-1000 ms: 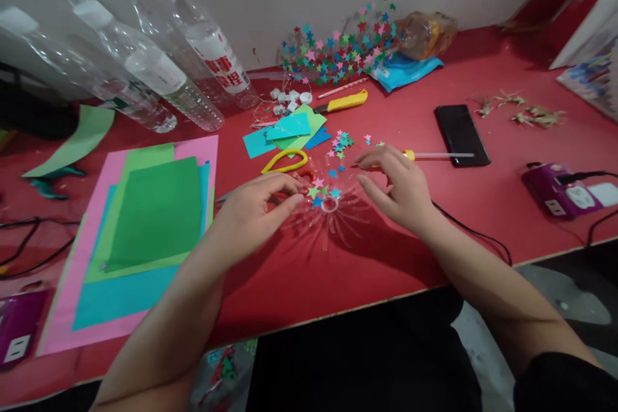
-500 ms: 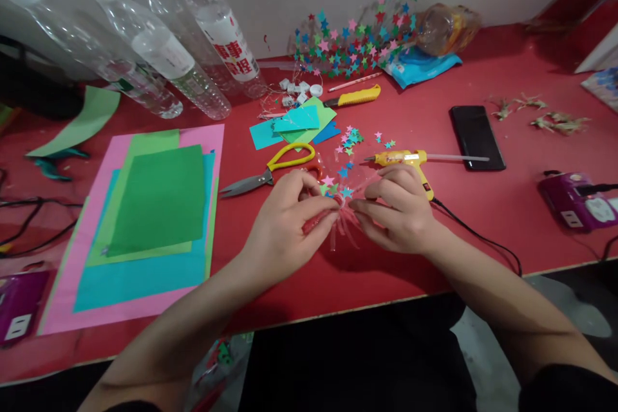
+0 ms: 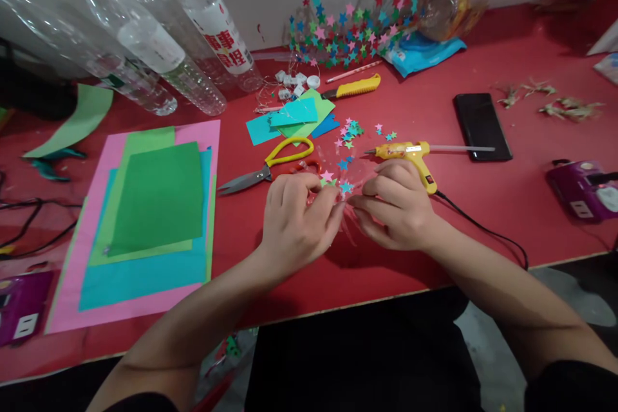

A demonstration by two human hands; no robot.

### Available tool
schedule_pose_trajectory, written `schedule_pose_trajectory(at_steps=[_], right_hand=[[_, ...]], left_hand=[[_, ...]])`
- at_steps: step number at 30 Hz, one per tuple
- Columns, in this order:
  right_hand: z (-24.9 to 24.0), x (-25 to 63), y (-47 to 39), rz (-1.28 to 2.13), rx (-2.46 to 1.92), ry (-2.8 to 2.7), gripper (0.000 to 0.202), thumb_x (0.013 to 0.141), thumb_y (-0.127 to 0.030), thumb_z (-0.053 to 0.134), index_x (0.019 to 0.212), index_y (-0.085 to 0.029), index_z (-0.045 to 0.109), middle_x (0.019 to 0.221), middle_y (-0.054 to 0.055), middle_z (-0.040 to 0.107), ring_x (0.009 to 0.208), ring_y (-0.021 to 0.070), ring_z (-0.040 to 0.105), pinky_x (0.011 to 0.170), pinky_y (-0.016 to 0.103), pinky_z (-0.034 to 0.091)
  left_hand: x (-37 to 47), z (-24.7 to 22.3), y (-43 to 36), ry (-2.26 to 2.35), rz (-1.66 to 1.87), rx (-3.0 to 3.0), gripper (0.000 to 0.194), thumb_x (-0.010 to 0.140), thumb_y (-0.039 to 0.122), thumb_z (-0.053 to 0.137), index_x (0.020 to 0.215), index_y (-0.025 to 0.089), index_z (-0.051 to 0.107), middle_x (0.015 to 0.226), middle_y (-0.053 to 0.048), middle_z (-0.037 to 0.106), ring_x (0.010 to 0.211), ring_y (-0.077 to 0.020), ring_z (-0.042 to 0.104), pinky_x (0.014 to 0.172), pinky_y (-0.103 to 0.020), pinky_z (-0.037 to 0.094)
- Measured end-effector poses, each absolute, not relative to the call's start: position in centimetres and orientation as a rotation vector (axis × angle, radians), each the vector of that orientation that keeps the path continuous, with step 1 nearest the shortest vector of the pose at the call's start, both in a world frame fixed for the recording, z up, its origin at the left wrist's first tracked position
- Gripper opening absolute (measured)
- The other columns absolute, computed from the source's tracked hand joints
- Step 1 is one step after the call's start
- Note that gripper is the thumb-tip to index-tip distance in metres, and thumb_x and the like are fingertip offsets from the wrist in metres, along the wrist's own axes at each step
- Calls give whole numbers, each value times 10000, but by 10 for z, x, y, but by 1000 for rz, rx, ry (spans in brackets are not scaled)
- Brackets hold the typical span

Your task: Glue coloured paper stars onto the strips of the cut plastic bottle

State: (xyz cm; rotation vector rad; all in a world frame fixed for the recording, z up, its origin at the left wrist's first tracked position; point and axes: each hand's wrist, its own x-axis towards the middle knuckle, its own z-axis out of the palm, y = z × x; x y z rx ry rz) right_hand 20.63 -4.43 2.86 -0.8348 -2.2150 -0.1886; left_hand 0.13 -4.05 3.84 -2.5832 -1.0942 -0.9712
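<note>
- Pinching of the fringed clear plastic (image 3: 348,228) is done by the left hand (image 3: 298,219), thumb and finger drawn together, at the near middle of the red surface (image 3: 299,293).
- Beside it, the right hand (image 3: 400,211) is curled narrowly; whether anything is gripped cannot be told.
- Coloured stars (image 3: 346,187) are scattered just beyond the fingertips.
- Scissors (image 3: 262,174) are laid left, a yellow glue gun (image 3: 404,151) just beyond the right hand.

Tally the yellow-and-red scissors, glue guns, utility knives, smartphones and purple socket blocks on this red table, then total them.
Yellow-and-red scissors: 1
Glue gun: 1
Utility knife: 1
Smartphone: 1
Purple socket blocks: 2
Total: 6
</note>
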Motion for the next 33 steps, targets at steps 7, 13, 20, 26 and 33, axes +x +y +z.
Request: schedule_pose_trajectory(at_steps=[7,13,20,26,33], right_hand=[[28,205,-42,-161,-833,-2206,83,829,-180,598,866,-202,668,768,28,600,827,197,485,786,381,459],[25,203,-44,-257,-858,-2161,143,847,-196,625,973,-219,689,818,26,592,852,192,476,805,384,458],[29,200,-46,-406,-799,-2202,76,827,-173,671,864,-236,691,768,1,601,778,163,443,853,358,467],[25,198,-50,-364,-712,-2231,106,812,-171,699,900,-230,688,823,3,611,858,164,480,884,370,464],[24,198,-50,-335,-689,-2267,94,829,-193,668,897,-257,679,854,-13,641,862,160,488,891,365,467]], left_hand=[[4,37,-38,-1135,-1025,-2655,217,803,186,673,988,213,563,1002,-96,534,918,-245,525,777,-413,464],[1,46,-38,-1240,-1299,-2786,221,783,145,666,903,223,497,1054,-70,565,1004,-230,571,872,-433,492],[-3,45,-33,-1227,-1435,-2790,165,811,118,621,903,222,532,1060,-65,583,1025,-213,581,908,-441,504],[-8,50,-41,-1238,-1236,-2862,147,803,154,629,920,236,596,1192,-93,546,1108,-248,551,941,-462,493],[-9,43,-45,-1184,-1068,-2894,237,783,156,643,1008,231,638,1356,-126,490,1278,-306,469,1036,-552,408]])
